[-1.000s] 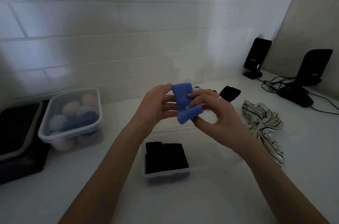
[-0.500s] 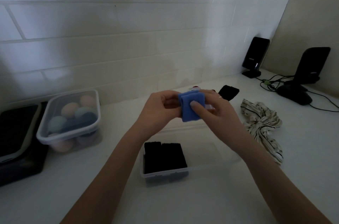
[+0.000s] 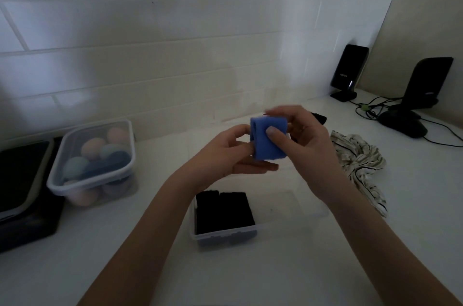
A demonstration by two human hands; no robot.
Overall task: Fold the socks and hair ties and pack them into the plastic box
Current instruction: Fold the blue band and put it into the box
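Head view shows the folded blue sock [image 3: 268, 140], soft, light and springy by the look of it, pinched shut between the left hand [image 3: 226, 155] and right hand [image 3: 304, 148] above the clear plastic box [image 3: 288, 223], best gripped across its folded layers.

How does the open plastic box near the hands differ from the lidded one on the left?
The open plastic box has no lid; the lidded box is closed. The open plastic box holds dark folded pieces at its left end; the lidded box is packed with pastel round bundles. Both are clear and stand on the white counter.
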